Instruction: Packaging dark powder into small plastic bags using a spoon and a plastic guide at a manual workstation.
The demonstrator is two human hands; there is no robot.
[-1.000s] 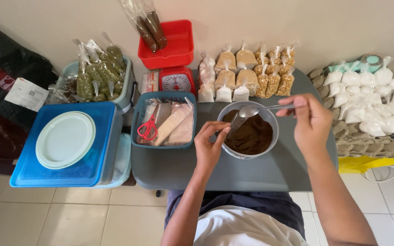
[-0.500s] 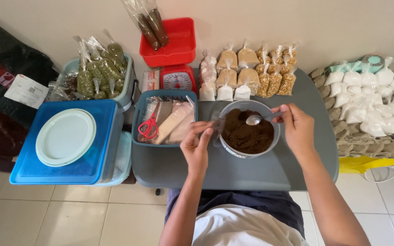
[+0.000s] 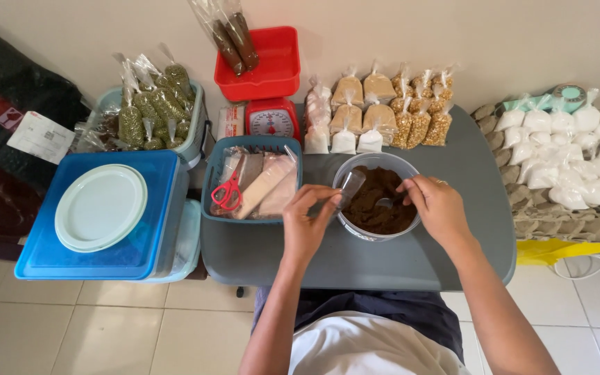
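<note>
Grey table (image 3: 453, 208): bowl (image 3: 376, 201) between both hands' fingers (image 3: 321, 201), spoon (image 3: 387, 203) inside.

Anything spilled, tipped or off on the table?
Nothing stands out. Brown powder stays inside the bowl, the grey table shows no spill, and the left hand and right hand work over the bowl.

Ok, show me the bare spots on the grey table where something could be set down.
Free: the grey table near its front edge, in front of the bowl and the blue basket, and its right side between the bowl and the white bags. Crowded: the back row of small packets and the red scale.
</note>
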